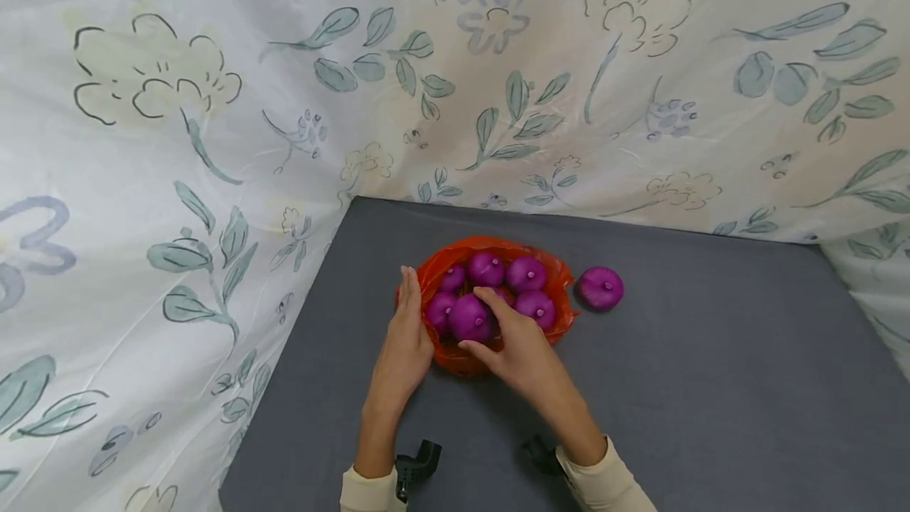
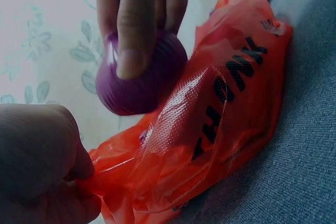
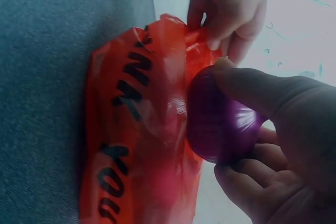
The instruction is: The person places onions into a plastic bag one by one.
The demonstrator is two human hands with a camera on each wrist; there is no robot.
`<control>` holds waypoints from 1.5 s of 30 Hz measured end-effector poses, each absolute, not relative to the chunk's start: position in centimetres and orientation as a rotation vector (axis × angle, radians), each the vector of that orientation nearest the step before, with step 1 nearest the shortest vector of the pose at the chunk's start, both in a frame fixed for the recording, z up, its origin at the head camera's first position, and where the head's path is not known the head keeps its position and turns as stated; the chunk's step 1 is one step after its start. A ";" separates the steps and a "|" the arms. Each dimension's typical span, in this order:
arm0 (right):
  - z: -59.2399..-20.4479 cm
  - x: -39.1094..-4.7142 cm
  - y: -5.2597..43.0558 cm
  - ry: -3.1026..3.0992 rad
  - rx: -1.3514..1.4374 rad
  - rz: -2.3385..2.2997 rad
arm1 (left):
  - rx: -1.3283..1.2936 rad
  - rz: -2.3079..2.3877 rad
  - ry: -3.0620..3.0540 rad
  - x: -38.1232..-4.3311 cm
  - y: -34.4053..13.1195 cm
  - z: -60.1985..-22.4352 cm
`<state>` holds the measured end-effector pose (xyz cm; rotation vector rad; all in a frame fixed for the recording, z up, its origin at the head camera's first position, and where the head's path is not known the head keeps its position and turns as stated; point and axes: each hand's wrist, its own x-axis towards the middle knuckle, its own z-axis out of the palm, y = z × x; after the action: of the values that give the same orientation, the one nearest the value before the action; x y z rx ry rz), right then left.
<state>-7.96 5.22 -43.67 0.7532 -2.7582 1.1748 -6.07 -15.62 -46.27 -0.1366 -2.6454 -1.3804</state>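
Note:
A red plastic bag [image 1: 462, 363] with black lettering stands with its mouth spread, several shiny purple onions [image 1: 526, 273] inside. My left hand [image 1: 407, 342] is at the bag's left side; in the left wrist view its thumb and fingers pinch the rim of the bag [image 2: 210, 129]. With thumb and fingers my right hand [image 1: 522, 346] grips one purple onion [image 1: 469, 318] at the near side of the mouth. The right wrist view shows that onion [image 3: 220, 116] against the bag's upper edge, its lower fingers curled beneath. The bag's bottom is hidden from above.
Another purple onion [image 1: 600, 288] lies on the dark grey tabletop [image 1: 711, 370], just right of the bag. A flowered cloth [image 1: 455, 125] hangs behind and along the left side. Black wrist mounts [image 1: 419, 464] sit by the cream sleeves.

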 end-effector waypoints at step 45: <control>-46.7 -5.8 3.9 -2.823 0.964 1.047 | -0.168 -1.333 -2.651 -5.6 -15.4 -46.3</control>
<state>-5.81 3.89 -46.69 0.9640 -2.8229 1.0473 -5.62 -15.38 -46.31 -0.1678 -2.6508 -1.3332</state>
